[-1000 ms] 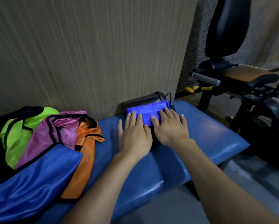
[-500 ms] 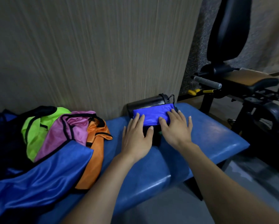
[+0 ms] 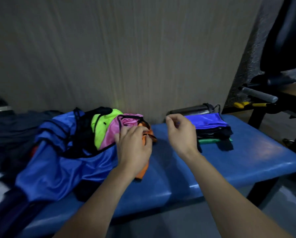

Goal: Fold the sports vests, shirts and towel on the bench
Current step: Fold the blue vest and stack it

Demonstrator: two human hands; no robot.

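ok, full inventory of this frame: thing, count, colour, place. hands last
bench: 1, blue padded, across the foreground
folded stack: 1, blue vest on top, dark layers and a green one below, right part of the bench
bottle: 1, dark, lying against the wall behind the stack
orange vest: 1, right edge of the unfolded pile
pink vest: 1, black trim, on the pile
lime vest: 1, black trim, left of the pink one
blue vest: at least 1, big, front of the pile
dark garments: count unclear, far left
gym machine: 1, black, far right
left hand: grips the orange vest
right hand: in the air beside the stack, fingers loosely curled, holds nothing
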